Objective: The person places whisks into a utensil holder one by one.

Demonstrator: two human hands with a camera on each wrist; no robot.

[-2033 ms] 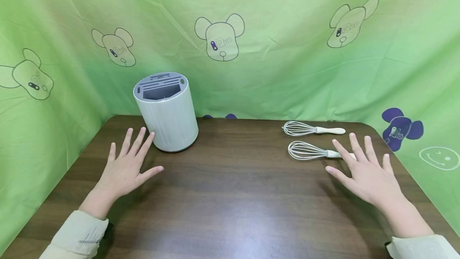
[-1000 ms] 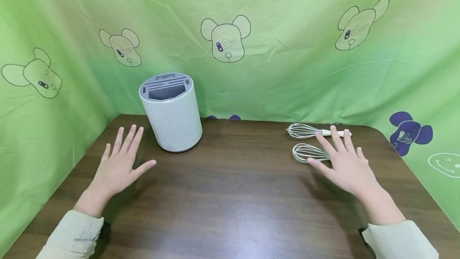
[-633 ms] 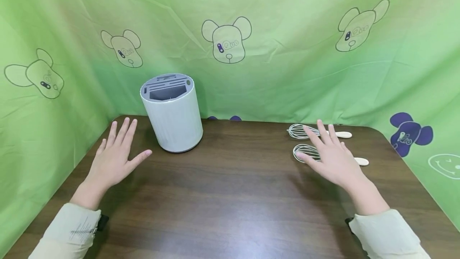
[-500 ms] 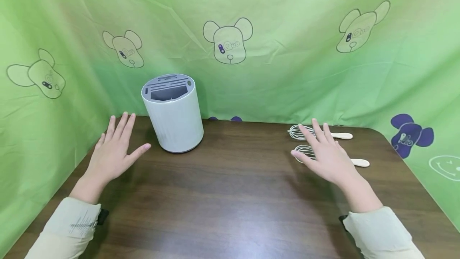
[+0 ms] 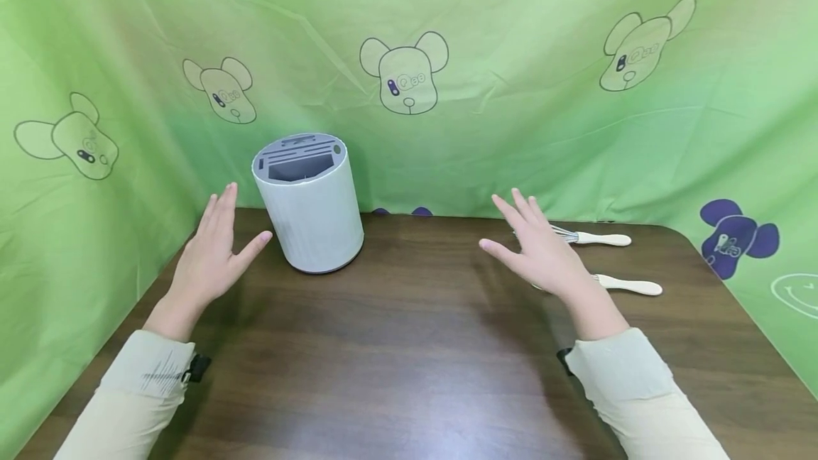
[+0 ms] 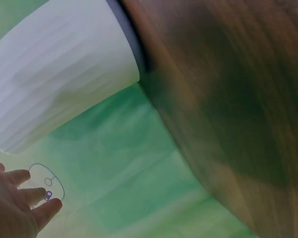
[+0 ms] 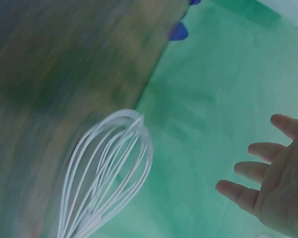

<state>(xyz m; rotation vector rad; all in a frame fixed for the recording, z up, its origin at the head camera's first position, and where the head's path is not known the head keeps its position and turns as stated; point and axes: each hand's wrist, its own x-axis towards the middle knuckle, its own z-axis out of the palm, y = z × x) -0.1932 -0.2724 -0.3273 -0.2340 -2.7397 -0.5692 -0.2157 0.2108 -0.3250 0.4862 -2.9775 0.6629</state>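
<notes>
My left hand (image 5: 207, 258) is held above the table, fingers straight and thumb spread, just left of a white utensil holder (image 5: 313, 226) with a grey slotted top. It holds nothing. My right hand (image 5: 540, 250), also with straight fingers and nothing in it, hovers left of two whisks' handles and covers most of their wire heads in the head view. The far whisk (image 5: 601, 238) and the near whisk (image 5: 629, 286) lie flat with pale handles to the right. In the right wrist view a whisk's wire loops (image 7: 107, 173) show beside the fingers (image 7: 238, 196).
The dark brown wooden table (image 5: 396, 346) has rounded back corners. A green curtain (image 5: 486, 140) printed with cartoon bear heads hangs right behind it and along both sides. The utensil holder stands near the table's back left corner.
My right hand has swept left from over the near whisk's handle, past the wire heads. My left hand has drifted slightly left and farther up, its fingers closer together. The holder and whisks stay put.
</notes>
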